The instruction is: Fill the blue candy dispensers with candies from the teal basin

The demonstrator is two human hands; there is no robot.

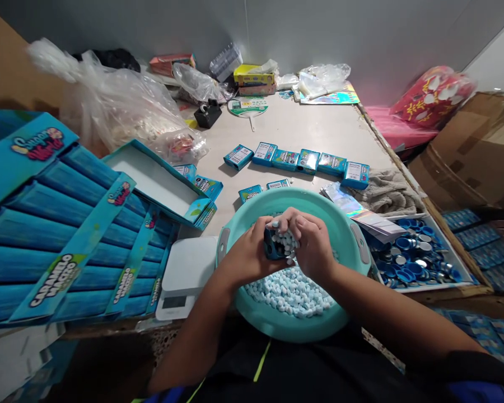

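In my left hand (252, 249) is a small dark blue box (273, 244), tilted with its open end toward my right hand. Cupped against that opening, my right hand (313, 243) holds several small pale blue and white candies (289, 242), some at the mouth of the box. Both hands are over a turquoise basin (294, 330) with grey handles. A layer of the same loose candies (292, 291) covers its bottom. The inside of the box is mostly hidden by candies and fingers.
Left of the basin lie a white scale (189, 266), an open blue carton (159, 179) and stacked blue display boxes (67, 235). Small blue boxes (285, 159) line up behind it. On the right are a tray of blue caps (415, 254), foil pouches (357, 210) and a grey cloth (384, 190).
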